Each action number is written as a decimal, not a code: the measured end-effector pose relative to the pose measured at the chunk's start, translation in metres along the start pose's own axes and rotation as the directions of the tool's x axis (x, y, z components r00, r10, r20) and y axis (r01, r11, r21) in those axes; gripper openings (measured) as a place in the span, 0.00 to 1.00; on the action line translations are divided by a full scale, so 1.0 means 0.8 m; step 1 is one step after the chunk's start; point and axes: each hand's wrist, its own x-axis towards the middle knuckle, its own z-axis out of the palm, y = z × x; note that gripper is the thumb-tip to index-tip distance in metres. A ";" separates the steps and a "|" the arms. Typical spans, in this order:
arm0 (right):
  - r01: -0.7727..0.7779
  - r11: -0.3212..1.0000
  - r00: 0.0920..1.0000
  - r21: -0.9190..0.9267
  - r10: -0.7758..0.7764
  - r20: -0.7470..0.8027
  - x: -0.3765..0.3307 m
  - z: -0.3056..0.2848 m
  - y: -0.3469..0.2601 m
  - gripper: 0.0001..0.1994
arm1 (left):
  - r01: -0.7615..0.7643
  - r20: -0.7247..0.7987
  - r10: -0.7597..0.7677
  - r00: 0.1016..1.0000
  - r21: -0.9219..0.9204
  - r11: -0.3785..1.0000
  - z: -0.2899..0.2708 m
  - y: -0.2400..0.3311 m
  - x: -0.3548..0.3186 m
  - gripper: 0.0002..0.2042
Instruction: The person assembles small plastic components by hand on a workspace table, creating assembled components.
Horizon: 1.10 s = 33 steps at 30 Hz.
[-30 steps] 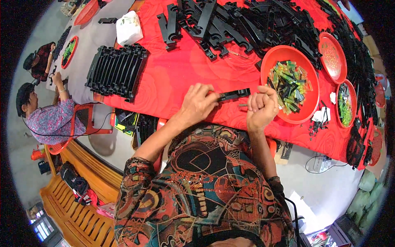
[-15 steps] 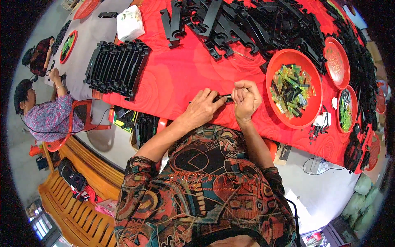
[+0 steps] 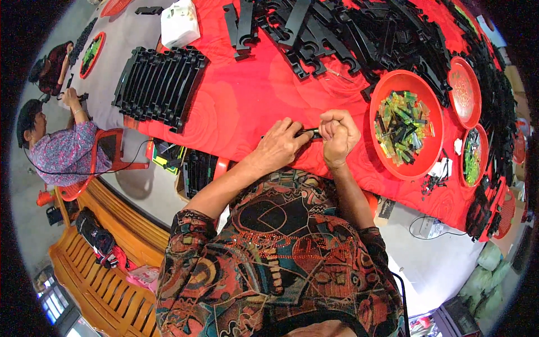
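Observation:
Close to the table's front edge, my left hand point(image 3: 279, 145) is closed over a small black plastic piece point(image 3: 314, 133), mostly hidden under its fingers. My right hand point(image 3: 339, 137) is curled into a fist at the right end of that piece, thumb side up, touching it. Whether a separate small item sits inside the right fist cannot be seen. To the right stands a red bowl point(image 3: 396, 81) holding yellow-green, clear and black strips. A row of black plastic bars point(image 3: 160, 87) lies side by side at the left.
A big heap of black notched bars point(image 3: 337, 39) covers the far side of the red-covered table. A white tissue pack point(image 3: 179, 23) stands far left. A red plate point(image 3: 465, 92) and crumpled white paper point(image 3: 442, 168) lie rightward. A co-worker point(image 3: 70, 149) sits left, near a wooden bench point(image 3: 106, 281).
The view has shifted slightly. Both hands keep nearly the same pose around the black piece, and the bars and bowls stay put.

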 end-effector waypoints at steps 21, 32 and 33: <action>0.120 0.903 0.988 -0.413 -0.067 0.143 0.001 -0.001 0.007 0.09 | -0.027 -0.013 0.027 1.000 0.001 1.000 -0.001 -0.002 0.004 0.12; 0.157 0.981 0.979 0.112 -0.139 -0.151 0.004 -0.009 -0.058 0.09 | 0.003 -0.096 -0.011 0.995 -0.083 0.997 0.005 -0.003 -0.003 0.06; 0.136 0.987 0.979 0.088 -0.120 -0.165 -0.001 -0.014 -0.060 0.09 | 0.003 -0.089 -0.008 0.996 -0.065 0.998 0.003 -0.003 -0.003 0.05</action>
